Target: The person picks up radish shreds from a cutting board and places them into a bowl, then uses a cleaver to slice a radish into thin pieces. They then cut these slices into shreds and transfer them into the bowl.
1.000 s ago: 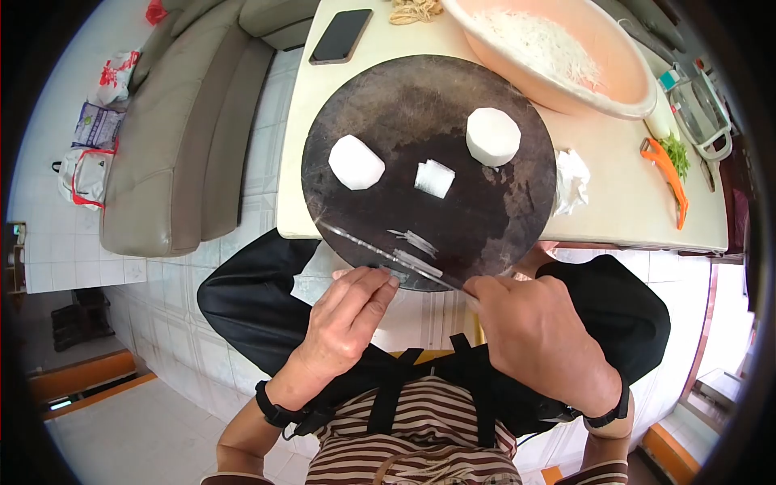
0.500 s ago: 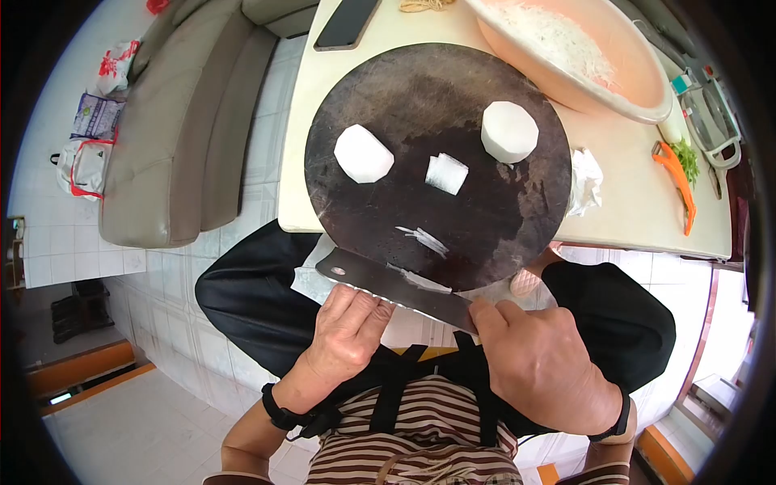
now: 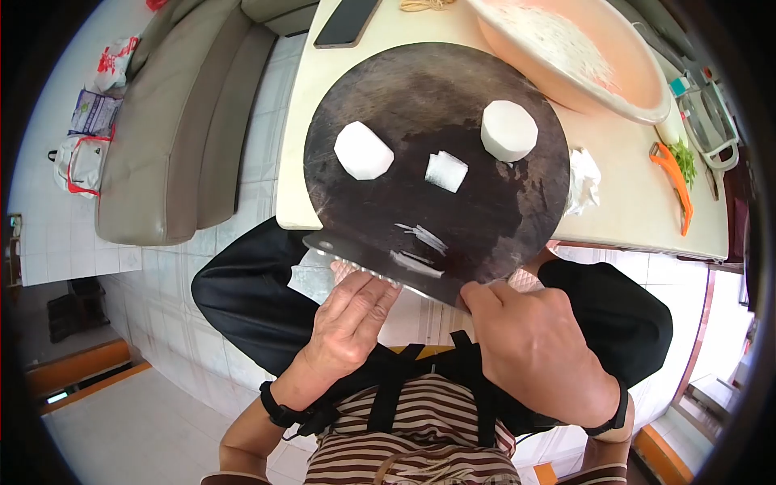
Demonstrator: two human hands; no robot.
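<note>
Dark steel cleaver [image 3: 366, 257] swung broadside, jutting from clenched right hand [image 3: 533, 343]; left hand [image 3: 349, 325], can't tell. Round black board [image 3: 412, 93] ahead, grey sofa [image 3: 174, 137] left.

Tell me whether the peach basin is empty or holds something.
It holds something: thin white shreds lie inside the peach basin, with its bare inner side showing to their right.

A white bag [image 3: 89, 167] and dark phone [image 3: 347, 23] flank a grey sofa [image 3: 170, 137].

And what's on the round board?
Two white chunks, a smaller white piece and thin white strips. The knife hides part of the board, so anything there can't be seen.
</note>
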